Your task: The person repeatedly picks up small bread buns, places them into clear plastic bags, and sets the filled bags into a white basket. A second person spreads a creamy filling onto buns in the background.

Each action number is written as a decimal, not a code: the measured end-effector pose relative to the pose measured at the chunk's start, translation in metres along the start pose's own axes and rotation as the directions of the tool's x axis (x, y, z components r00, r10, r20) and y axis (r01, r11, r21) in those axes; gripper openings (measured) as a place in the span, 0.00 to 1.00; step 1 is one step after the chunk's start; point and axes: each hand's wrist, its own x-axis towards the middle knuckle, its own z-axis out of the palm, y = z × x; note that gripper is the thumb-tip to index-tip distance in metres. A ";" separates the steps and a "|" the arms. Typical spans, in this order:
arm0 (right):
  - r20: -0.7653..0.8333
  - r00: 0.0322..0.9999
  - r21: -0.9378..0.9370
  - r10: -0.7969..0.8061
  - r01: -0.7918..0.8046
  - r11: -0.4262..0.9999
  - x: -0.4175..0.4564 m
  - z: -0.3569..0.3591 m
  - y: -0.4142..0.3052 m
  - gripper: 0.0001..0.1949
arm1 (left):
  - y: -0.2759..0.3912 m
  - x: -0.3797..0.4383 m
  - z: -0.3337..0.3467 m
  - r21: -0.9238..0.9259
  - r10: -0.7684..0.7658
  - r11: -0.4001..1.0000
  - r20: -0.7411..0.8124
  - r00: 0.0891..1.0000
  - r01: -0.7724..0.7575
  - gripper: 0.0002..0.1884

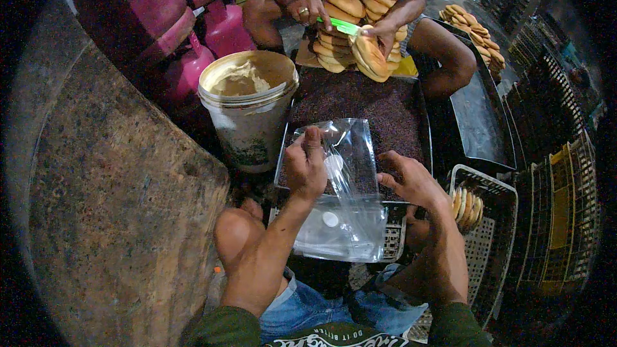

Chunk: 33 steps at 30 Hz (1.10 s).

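Note:
My left hand [307, 164] pinches a clear plastic bag [355, 140] by its left side, thumb uppermost. The bag stands over a shallow metal tray [430, 127] filled with dark brown granules [356, 94] like sprinkles. Beside the bag's right edge is my right hand [413, 180], empty, its thumb and fingers apart; whether a fingertip touches the plastic is unclear. More clear bags [313, 229] lie flat at the tray's near end, above my lap. A round white spot shows on each of the upper and lower bags.
Across the tray, another person's hands hold a split bun [370, 55] and a green spreader [340, 25]; stacked buns [344, 4] surround them. A bucket of cream [248, 125] stands left, near pink gas cylinders [229, 29] and a wooden board [120, 193]. Right is a plastic basket [515, 212] with buns [466, 207].

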 end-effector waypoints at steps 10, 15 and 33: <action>0.017 0.999 -0.026 0.035 -0.034 0.999 -0.001 0.000 0.001 0.24 | -0.005 -0.003 0.002 -0.067 -0.033 0.997 0.021 0.999 0.034 0.31; 0.017 1.000 -0.002 0.000 0.000 1.000 0.000 0.004 0.007 0.29 | -0.009 -0.001 0.006 -0.085 0.014 0.996 -0.020 1.000 -0.015 0.34; -0.198 0.980 -0.041 -0.036 0.028 0.999 0.013 0.112 0.018 0.33 | -0.037 0.046 -0.074 -0.858 -0.422 0.506 -0.156 0.893 0.090 0.34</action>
